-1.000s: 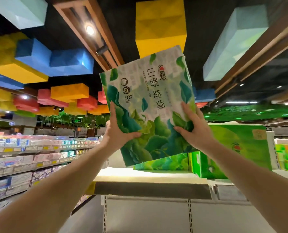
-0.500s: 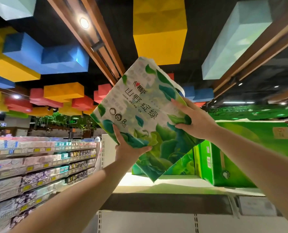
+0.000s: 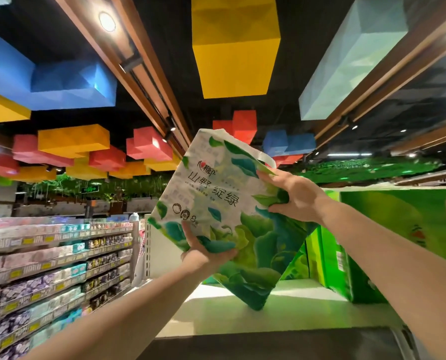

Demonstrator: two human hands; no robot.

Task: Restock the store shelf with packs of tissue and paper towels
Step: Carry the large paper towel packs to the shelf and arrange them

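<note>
Tissue pack in soft white-and-green leaf-printed plastic wrap [image 3: 229, 219] is held up in the air above the front of the pale top shelf [image 3: 281, 305], its lowest corner hanging just over the shelf surface and not clearly touching it. It is tilted: the long axis runs from that lower corner up and to the left toward the ceiling, with the white carry handle at the top end and the printed face turned to the camera. The left hand [image 3: 203, 252] cups the lower left edge with its fingers curled round the wrap, and the right hand [image 3: 297, 194] pinches the upper right edge. Both grips sit on slack film at the edges, so the pack could slip or swing as it is lowered. Its tilted corner could also catch the shelf lip, or knock the large green cardboard box [image 3: 388, 242] standing just to the right.
</note>
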